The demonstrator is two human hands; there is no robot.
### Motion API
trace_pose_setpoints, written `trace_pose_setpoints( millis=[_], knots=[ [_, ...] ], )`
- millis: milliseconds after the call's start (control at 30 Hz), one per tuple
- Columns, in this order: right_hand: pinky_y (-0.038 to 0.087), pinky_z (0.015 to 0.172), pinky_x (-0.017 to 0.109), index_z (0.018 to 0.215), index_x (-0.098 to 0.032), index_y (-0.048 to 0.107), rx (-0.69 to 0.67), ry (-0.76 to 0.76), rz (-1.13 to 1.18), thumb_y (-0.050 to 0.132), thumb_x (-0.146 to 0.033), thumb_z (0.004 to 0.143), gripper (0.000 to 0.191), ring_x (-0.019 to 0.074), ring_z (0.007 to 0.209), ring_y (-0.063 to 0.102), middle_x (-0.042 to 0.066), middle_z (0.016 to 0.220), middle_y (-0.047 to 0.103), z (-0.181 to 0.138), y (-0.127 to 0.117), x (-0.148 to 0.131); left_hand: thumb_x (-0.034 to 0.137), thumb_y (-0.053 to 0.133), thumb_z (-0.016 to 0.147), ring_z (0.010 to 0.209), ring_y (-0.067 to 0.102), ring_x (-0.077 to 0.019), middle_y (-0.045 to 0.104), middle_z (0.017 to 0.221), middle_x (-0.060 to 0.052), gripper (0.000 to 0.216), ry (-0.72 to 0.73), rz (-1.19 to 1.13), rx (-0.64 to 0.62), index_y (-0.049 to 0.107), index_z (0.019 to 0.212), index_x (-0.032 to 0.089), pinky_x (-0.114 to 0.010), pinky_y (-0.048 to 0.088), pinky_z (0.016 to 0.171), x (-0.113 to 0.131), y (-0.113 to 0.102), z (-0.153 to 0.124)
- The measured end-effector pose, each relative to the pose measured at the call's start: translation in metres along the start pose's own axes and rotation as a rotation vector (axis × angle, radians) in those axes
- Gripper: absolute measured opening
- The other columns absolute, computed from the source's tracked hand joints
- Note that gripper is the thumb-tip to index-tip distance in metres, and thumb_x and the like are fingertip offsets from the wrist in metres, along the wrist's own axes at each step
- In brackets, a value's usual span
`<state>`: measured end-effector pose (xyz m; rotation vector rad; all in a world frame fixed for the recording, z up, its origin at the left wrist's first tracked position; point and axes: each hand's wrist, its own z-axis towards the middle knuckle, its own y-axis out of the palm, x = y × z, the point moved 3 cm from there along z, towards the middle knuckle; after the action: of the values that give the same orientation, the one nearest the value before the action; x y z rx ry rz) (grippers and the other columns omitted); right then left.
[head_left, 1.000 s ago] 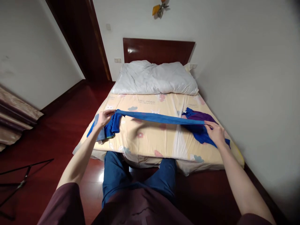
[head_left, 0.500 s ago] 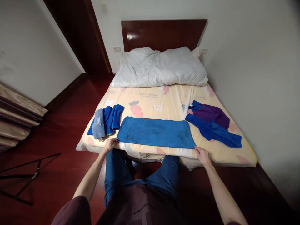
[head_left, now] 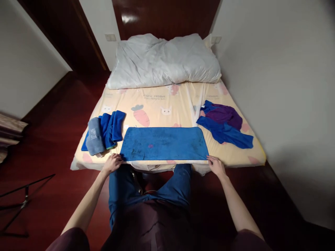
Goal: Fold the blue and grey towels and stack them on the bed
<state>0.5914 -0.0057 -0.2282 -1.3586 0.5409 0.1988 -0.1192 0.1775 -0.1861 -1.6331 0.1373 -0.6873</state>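
Note:
A blue towel with dark stains and a small pink mark lies spread flat along the near edge of the bed. My left hand pinches its near left corner. At the near right corner, my right hand has its fingers closed on the towel edge. Left of the towel sit folded blue towels, with a rolled grey-blue towel with white lettering on top. To the right lie crumpled blue cloths and a purple cloth.
The bed has a cream sheet with carrot and cat prints. A white quilt is heaped by the dark headboard. A black metal stand is on the red floor at left, near a curtain.
My view has tilted down and shifted right. The towel's near edge has come down onto the bed edge and lies straighter, with both hands still at its corners.

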Motion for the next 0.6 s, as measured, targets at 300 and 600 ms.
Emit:
trace_pose_setpoints(
  millis=[300,600],
  knots=[
    [0.043,0.120,0.052,0.130,-0.015,0.069,0.032,0.022,-0.129,0.036,-0.025,0.098,0.047,0.0297,0.137,0.056,0.016,0.138,0.067,0.096,-0.009,-0.010,0.044,0.039,0.098,0.152,0.038,-0.0323,0.051,0.158,-0.011,0.055,-0.155,-0.090,0.190,0.062,0.144,0.022,-0.054,0.033,0.125,0.068,0.027,0.084],
    [0.024,0.127,0.061,0.159,-0.021,0.043,-0.231,0.104,-0.383,0.036,-0.025,0.101,0.058,0.0345,0.158,0.027,0.010,0.169,0.035,0.213,-0.009,0.016,0.041,0.036,0.103,0.161,0.018,-0.0305,0.024,0.173,-0.011,0.062,-0.264,-0.058,0.269,0.043,0.160,0.021,-0.058,0.013,0.131,0.081,0.071,0.094]
  ],
)
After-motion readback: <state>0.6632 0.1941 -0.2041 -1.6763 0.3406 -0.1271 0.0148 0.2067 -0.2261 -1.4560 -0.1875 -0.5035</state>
